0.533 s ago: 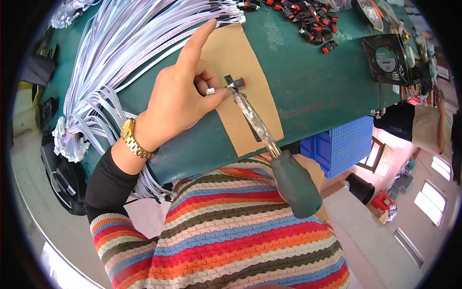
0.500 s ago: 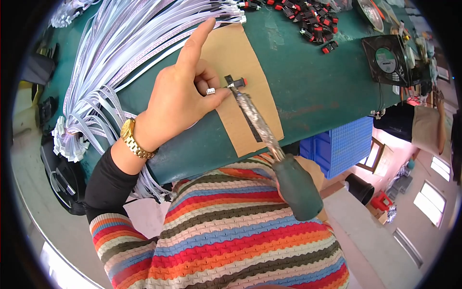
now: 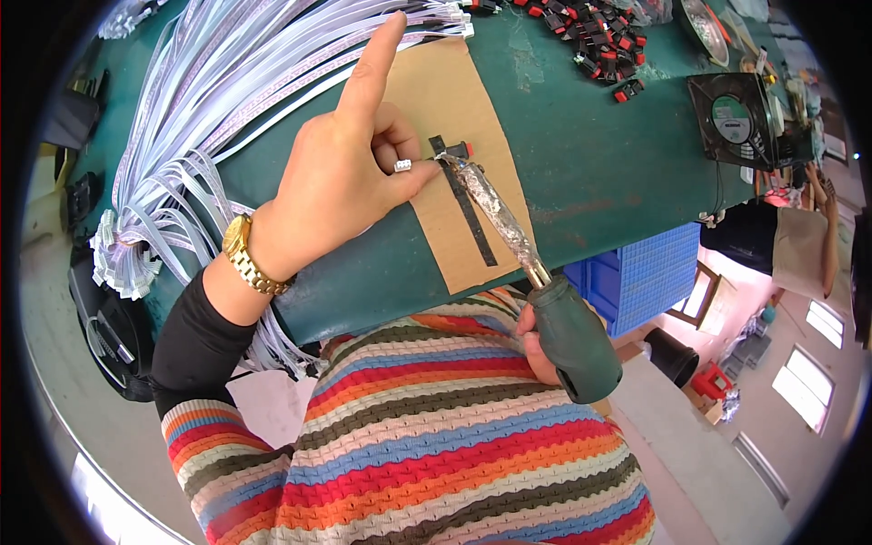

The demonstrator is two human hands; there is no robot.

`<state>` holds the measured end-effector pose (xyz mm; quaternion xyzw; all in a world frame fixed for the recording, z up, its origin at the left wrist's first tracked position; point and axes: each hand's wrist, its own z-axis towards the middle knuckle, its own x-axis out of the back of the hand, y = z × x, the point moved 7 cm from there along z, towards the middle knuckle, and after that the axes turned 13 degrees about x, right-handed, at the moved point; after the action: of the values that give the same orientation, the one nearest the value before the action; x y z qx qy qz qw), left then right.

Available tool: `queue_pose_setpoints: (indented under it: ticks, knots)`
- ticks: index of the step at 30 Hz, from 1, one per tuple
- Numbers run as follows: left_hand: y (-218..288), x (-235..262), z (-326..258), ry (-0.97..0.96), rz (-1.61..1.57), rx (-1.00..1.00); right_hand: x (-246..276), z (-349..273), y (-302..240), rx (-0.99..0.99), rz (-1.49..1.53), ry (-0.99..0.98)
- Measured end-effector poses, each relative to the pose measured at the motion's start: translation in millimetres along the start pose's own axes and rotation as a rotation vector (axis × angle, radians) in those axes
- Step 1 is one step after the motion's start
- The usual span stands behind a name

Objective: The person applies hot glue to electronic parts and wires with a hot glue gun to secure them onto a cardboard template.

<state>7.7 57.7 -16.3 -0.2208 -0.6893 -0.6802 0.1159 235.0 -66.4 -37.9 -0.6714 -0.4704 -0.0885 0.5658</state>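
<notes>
Thumb and curled fingers of my left hand (image 3: 331, 177) pinch a small white wire connector (image 3: 403, 166), the index finger stretched out toward the far side. Just right of the thumb, a small black-and-red switch (image 3: 461, 150) lies against a black strip (image 3: 476, 222) on a piece of cardboard (image 3: 427, 86). A soldering iron (image 3: 574, 341) with a dark green handle and a crusted metal shaft reaches in from the lower right. Its tip meets the wire end beside the switch; exact contact is too small to make out. My right hand (image 3: 538, 350), mostly hidden behind the handle, grips the iron.
White ribbon cables (image 3: 245, 73) spread over the left of the green table (image 3: 599, 173). A heap of black-and-red switches (image 3: 604, 41) lies at the back. At the right stand a black fan (image 3: 734, 120) and, below the table edge, a blue crate (image 3: 649, 277).
The soldering iron's handle has shifted slightly right and away from my body, and my right fingers now show beside it. My left hand keeps its pinch on the connector.
</notes>
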Motion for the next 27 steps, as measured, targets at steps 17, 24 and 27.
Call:
queue_pose_setpoints:
  ticks: [17, 24, 27]
  knots:
    - [2, 1, 2, -0.020, 0.007, 0.014, -2, -6, 9, -0.067, 0.802, 0.383]
    - [1, 0, 2, -0.041, 0.018, 0.039, 9, 10, -10, 0.525, 0.868, 0.450]
    - [2, 0, 1, -0.033, 0.010, 0.029, 10, 19, -16, 0.549, 1.007, 0.508]
